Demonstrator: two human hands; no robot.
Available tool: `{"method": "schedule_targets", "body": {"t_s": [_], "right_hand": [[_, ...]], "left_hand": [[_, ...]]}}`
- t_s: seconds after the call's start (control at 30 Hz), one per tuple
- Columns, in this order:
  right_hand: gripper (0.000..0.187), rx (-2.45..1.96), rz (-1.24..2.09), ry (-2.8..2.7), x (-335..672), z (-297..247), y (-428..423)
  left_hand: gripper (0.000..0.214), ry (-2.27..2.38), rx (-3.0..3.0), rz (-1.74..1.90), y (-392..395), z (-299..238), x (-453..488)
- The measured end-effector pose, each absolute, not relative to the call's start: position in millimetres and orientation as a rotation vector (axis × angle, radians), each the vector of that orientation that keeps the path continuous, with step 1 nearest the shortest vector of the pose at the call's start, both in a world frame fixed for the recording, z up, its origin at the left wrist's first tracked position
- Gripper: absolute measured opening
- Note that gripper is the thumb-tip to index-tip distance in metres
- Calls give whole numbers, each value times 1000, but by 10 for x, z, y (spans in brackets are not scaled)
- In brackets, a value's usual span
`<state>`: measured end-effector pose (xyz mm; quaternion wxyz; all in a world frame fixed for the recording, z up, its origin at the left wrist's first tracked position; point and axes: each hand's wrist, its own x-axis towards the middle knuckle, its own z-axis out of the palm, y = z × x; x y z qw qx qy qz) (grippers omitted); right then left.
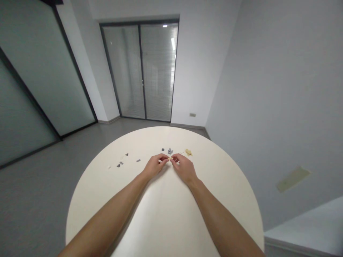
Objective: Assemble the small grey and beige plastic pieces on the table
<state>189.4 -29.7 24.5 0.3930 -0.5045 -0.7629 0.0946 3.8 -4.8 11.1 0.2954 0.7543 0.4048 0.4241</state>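
My left hand (155,165) and my right hand (184,166) meet near the middle of the round table. Between their fingertips is a small yellow piece (169,158), pinched from both sides; its exact kind is too small to make out. Just beyond the fingers lies a little heap of grey pieces (170,151), with a dark grey piece (163,149) to its left. Right of my right hand sits a pile of yellow pieces (188,152). A thin pale piece (182,153) lies between that pile and the grey heap.
The white round table (166,221) carries more scattered bits on its left: a grey piece (138,160), dark pieces (127,154) and pale ones (109,167). A wall stands close on the right, glass doors (142,71) at the back, frosted panels (45,67) on the left.
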Motion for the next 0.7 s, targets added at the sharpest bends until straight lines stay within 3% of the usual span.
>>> {"method": "schedule_targets", "body": {"t_s": [0.7], "right_hand": [[21, -1280, 221, -1941, 1853, 223, -300]], "left_hand": [[27, 1093, 1972, 1157, -53, 115, 34]]}}
